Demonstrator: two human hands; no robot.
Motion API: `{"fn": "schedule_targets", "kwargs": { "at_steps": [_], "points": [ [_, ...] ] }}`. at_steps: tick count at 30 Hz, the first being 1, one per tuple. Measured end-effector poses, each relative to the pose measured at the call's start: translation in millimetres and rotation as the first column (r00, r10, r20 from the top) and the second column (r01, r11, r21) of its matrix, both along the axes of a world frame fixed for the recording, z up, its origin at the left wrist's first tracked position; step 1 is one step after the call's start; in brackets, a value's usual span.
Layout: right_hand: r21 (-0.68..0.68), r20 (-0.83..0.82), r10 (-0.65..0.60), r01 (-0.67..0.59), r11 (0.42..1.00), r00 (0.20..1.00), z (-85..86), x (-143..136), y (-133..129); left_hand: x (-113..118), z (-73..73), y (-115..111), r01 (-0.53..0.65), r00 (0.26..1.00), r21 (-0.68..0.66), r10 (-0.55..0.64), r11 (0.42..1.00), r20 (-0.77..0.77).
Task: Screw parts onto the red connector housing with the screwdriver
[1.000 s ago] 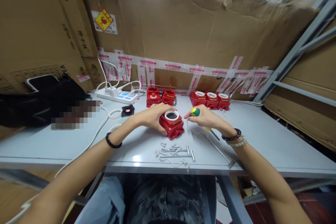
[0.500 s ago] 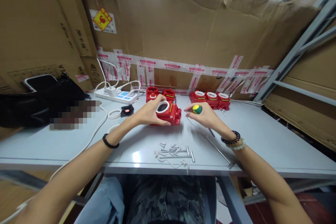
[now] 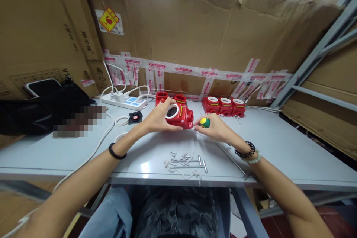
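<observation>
A red housing with a white ring (image 3: 184, 115) is gripped in my left hand (image 3: 158, 118), its ring side tipped up. My right hand (image 3: 213, 128) is wrapped round a screwdriver with a green and yellow handle (image 3: 205, 122). The fingertips of that hand also pinch something small at the housing's right end, too small to make out. Below the hands, loose screws (image 3: 185, 157) and metal T-shaped rods (image 3: 192, 166) with white string lie on the table (image 3: 134, 167).
Three red housings (image 3: 225, 106) stand in a row at the back right, and two more red parts (image 3: 180, 99) behind my left hand. A power strip (image 3: 124, 101), white cables, a white ring (image 3: 121, 121) and a black bag (image 3: 44, 109) are on the left.
My right hand has moved left and slightly down to the housing's right end, with the screwdriver still in it. The housing in my left hand has tilted and shifted slightly.
</observation>
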State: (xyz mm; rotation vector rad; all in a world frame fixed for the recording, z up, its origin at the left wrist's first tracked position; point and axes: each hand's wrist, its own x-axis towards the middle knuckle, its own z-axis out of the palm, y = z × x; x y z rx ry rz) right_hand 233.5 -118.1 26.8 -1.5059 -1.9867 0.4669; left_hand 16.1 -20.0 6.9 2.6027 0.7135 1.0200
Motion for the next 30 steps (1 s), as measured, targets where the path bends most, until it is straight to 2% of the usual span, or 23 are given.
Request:
{"fn": "schedule_targets", "kwargs": {
  "at_steps": [4, 18, 24, 30],
  "points": [
    [0.026, 0.020, 0.046, -0.046, 0.999, 0.999, 1.3, 0.8, -1.9, -0.4, -1.4, 0.4, -0.013, 1.000, 0.021, 0.013, 1.000, 0.000],
    [0.037, 0.019, 0.075, -0.076, 0.996, 0.997, 1.7, 2.7, -0.4, -1.0, -1.0, -1.9, -0.031, 0.997, 0.118, 0.039, 0.993, -0.064],
    [0.014, 0.010, 0.129, -0.129, 0.992, 0.992, 0.4, 4.4, 0.7, -1.4, -0.4, -2.5, -0.013, 0.998, 0.118, 0.020, 0.993, -0.054],
    [0.032, -0.042, 0.116, -0.115, 0.993, 0.992, -3.9, 5.4, 4.5, -2.3, 1.4, -2.8, 0.049, 0.999, 0.104, -0.050, 0.993, 0.003]
  ]
}}
